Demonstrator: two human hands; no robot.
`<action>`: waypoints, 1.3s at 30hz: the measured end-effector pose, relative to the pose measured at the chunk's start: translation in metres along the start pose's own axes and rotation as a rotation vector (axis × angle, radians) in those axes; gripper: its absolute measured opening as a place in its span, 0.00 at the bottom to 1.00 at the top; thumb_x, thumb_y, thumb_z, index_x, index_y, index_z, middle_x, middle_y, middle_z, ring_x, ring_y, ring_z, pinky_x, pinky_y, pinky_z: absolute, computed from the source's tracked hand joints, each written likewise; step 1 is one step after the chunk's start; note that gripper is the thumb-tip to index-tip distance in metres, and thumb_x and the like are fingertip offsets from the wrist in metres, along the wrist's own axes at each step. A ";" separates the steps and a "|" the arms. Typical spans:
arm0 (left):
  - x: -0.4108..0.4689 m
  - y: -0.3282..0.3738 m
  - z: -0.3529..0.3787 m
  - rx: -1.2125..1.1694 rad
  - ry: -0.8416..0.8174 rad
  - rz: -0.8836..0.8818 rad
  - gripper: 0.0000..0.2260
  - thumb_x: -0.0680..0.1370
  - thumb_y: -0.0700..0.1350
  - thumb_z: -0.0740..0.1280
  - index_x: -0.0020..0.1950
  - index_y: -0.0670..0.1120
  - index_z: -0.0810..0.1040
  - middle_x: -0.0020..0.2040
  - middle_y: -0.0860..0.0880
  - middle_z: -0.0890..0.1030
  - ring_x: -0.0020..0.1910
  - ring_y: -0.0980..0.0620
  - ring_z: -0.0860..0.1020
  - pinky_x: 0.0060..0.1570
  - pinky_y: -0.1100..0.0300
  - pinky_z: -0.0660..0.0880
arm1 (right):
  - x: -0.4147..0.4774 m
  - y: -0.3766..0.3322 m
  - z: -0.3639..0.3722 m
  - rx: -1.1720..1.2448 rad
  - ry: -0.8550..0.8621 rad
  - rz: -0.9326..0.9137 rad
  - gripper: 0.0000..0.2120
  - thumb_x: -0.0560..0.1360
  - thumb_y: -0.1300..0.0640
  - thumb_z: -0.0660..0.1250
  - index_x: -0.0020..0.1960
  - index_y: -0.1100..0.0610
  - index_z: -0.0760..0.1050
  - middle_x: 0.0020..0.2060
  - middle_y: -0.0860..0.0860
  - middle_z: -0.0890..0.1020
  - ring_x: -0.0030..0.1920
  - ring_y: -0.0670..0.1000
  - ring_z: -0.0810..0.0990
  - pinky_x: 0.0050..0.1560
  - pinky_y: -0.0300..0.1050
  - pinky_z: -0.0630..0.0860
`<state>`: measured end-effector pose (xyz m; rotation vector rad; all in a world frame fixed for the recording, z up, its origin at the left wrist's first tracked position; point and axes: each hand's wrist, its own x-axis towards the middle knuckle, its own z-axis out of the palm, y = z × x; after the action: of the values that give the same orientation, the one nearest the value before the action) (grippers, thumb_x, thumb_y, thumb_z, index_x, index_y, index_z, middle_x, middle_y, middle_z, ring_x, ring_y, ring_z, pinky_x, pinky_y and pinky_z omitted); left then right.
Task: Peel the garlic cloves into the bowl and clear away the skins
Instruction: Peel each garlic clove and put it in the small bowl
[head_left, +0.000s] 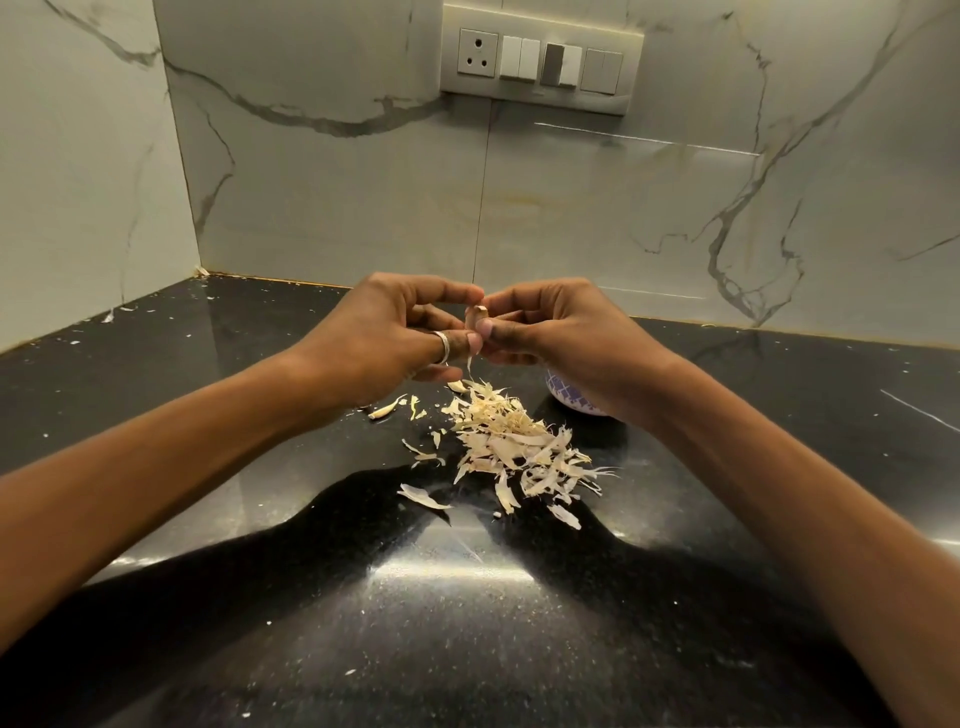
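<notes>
Aloft, one garlic clove (477, 315) between left hand (389, 332) and right hand (556, 332)

Right hand (550, 332) is covering most of the bowl (569, 397): only a blue-patterned patch of its wall is showing, with rim and contents hidden. Fingertips of right hand and left hand (384, 338) are pinching the garlic clove (477, 315), hiding all but a pale end; skin left on it, can't tell. Pale piece (383, 410) is lying under the left hand, clove or skin, too small to tell. Both forearms are running off the frame edges.
</notes>
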<state>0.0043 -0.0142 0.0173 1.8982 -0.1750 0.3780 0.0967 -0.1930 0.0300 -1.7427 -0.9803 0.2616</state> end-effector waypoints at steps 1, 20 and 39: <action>0.000 0.000 0.001 -0.021 -0.001 -0.005 0.18 0.76 0.36 0.72 0.63 0.51 0.79 0.50 0.42 0.85 0.52 0.49 0.85 0.48 0.57 0.83 | 0.000 0.000 0.000 0.011 -0.006 0.003 0.09 0.80 0.65 0.67 0.58 0.67 0.80 0.47 0.57 0.85 0.43 0.45 0.84 0.45 0.34 0.79; 0.001 -0.011 0.005 0.135 0.117 0.087 0.13 0.77 0.39 0.73 0.61 0.46 0.83 0.52 0.51 0.87 0.49 0.53 0.85 0.50 0.53 0.83 | 0.005 0.008 0.010 0.001 -0.012 -0.027 0.10 0.83 0.65 0.62 0.54 0.65 0.83 0.51 0.64 0.85 0.55 0.63 0.85 0.61 0.61 0.81; 0.006 -0.020 0.005 0.353 0.069 0.149 0.08 0.81 0.43 0.68 0.54 0.50 0.86 0.45 0.50 0.87 0.45 0.53 0.85 0.54 0.47 0.82 | 0.008 0.017 0.007 -0.698 0.129 -0.411 0.11 0.82 0.57 0.65 0.46 0.60 0.83 0.33 0.54 0.83 0.33 0.55 0.82 0.32 0.56 0.77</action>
<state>0.0168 -0.0110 -0.0002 2.2218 -0.2156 0.6063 0.1055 -0.1839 0.0145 -2.0720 -1.4066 -0.5101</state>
